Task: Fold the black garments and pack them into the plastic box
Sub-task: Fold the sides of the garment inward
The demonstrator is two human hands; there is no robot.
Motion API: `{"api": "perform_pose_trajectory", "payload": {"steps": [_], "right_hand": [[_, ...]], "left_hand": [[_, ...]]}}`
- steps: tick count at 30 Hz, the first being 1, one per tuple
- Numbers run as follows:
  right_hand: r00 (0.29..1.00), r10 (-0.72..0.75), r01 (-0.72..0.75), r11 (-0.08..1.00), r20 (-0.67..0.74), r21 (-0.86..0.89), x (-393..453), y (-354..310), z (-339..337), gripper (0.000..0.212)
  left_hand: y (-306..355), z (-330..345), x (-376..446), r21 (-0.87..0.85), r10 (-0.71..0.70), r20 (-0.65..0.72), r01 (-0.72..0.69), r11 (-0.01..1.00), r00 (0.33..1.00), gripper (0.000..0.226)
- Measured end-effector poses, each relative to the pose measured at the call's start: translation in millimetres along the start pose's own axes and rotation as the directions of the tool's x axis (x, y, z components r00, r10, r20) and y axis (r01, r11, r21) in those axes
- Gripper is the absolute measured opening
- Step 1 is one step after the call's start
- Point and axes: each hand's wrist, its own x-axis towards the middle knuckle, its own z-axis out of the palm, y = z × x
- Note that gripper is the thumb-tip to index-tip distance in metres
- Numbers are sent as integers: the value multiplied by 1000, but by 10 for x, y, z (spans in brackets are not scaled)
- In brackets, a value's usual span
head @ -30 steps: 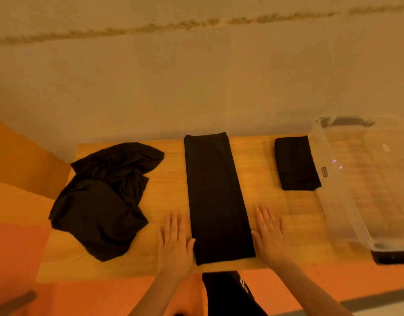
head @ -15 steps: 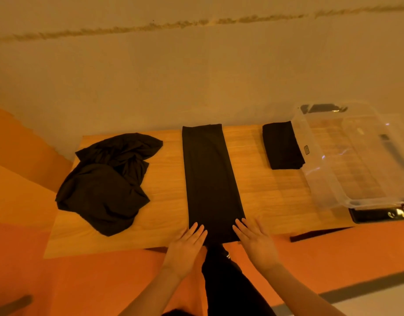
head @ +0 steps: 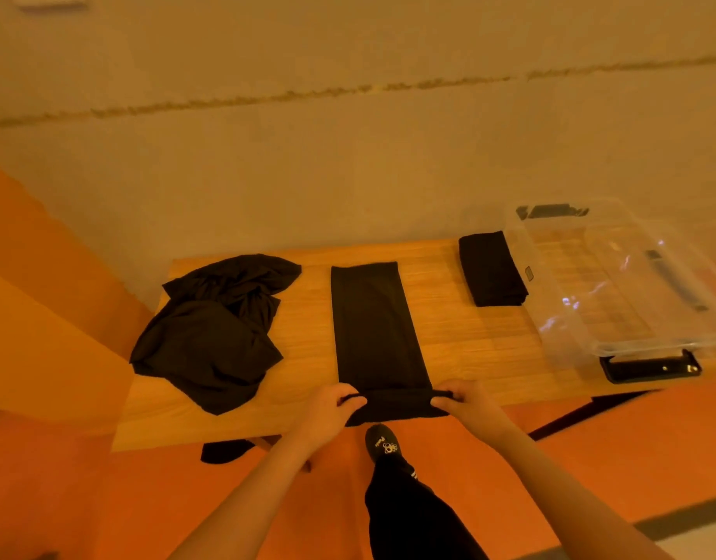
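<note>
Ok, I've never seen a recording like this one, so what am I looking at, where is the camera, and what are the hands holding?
No machine here: a person works bare-handed, filmed by a wide-angle camera on their head, looking down. On the wooden table lie a crumpled pile of black garments, a long folded black garment, a small folded black stack and a clear plastic box, which looks empty. The left hand and right hand each pinch a near corner of the long garment, at the table's near edge.

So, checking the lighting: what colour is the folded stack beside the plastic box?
Black: the folded stack shows plainly in the head view.
</note>
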Motion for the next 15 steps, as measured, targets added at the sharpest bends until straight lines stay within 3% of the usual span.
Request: {"api": "perform_pose_trajectory", "payload": {"steps": [3,7,10,15], "right_hand": [[999,27,-29,996,22,84,3,-77,-56,16],[999,30,-32,998,43,49,172,-216,-97,17],[999,13,-15,999,33,44,485,-382,-168,16],[1000,-20,20,1000,-13,-3,1255,-631,-311,24]], "left_hand": [[81,-87,-38,-31,-16,42,17,999,999,20],[174,-256,30,-10,6,54,-5,1000,999,19],[199,-479,235,44,-14,27,13,999,1000,21],[205,-723,906,-101,-130,-78,122,987,988,29]]}}
